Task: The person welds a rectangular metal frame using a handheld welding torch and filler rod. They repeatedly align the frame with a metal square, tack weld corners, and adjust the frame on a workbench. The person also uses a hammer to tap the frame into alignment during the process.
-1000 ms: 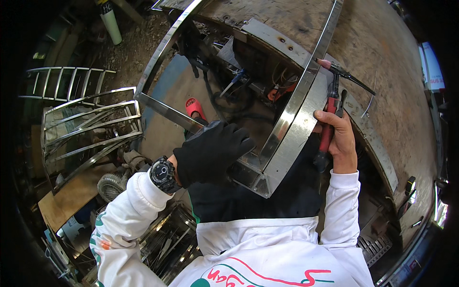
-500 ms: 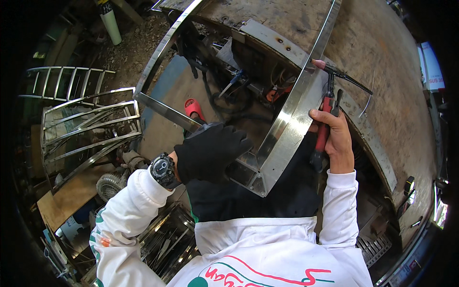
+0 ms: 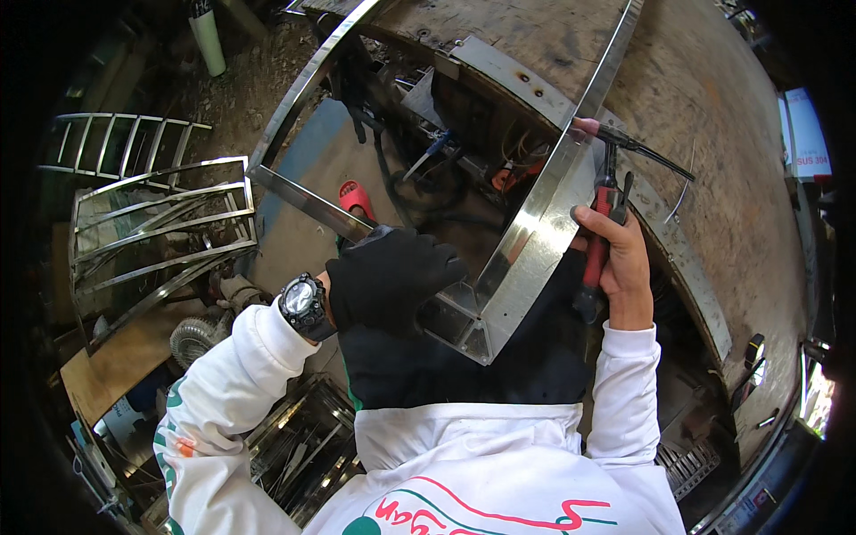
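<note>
My left hand (image 3: 392,275), in a black glove, is closed around the near bar of a shiny metal frame (image 3: 540,234) made of square tubing. The frame's near corner, with small holes in its end plate, rests toward my lap, and its long sides reach away over the workbench. Bare, my right hand (image 3: 619,259) grips a TIG welding torch (image 3: 599,252) by its red and black handle. The torch's pink nozzle (image 3: 586,126) lies at the frame's right side bar, and its long black back cap points right. Whether nozzle and bar touch, I cannot tell.
A brown workbench (image 3: 704,116) with a steel edge spans the right. Cables and tools, among them a blue-handled one (image 3: 437,143), lie beneath it. Ladder-like metal frames (image 3: 160,223) stand at left, near a wheel (image 3: 194,339). A red sandal (image 3: 356,198) shows below.
The whole view has shifted slightly. Both hands keep their holds on the frame and the torch, and the torch stays beside the frame's right bar.
</note>
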A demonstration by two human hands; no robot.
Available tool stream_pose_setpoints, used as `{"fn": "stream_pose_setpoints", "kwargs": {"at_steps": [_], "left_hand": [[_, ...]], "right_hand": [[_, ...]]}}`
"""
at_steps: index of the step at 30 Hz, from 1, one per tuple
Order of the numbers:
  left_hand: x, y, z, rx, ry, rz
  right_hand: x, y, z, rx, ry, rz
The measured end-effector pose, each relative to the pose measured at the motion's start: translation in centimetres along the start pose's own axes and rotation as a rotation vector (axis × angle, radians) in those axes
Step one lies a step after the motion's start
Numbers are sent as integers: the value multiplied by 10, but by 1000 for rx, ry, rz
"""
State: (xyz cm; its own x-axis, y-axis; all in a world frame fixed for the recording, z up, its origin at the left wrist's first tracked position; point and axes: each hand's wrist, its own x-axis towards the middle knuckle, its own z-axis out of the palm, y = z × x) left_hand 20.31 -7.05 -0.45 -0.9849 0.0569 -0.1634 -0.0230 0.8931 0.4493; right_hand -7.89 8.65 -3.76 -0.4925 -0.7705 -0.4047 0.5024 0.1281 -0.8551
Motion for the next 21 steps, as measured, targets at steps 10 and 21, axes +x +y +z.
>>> {"fn": "stream_pose_setpoints", "kwargs": {"at_steps": [10, 21], "left_hand": [[-4, -4, 1, -77, 37, 6], [-6, -4, 3, -91, 80, 8]], "right_hand": [[-36, -49, -7, -342, 270, -277], [-61, -77, -4, -646, -8, -488]]}}
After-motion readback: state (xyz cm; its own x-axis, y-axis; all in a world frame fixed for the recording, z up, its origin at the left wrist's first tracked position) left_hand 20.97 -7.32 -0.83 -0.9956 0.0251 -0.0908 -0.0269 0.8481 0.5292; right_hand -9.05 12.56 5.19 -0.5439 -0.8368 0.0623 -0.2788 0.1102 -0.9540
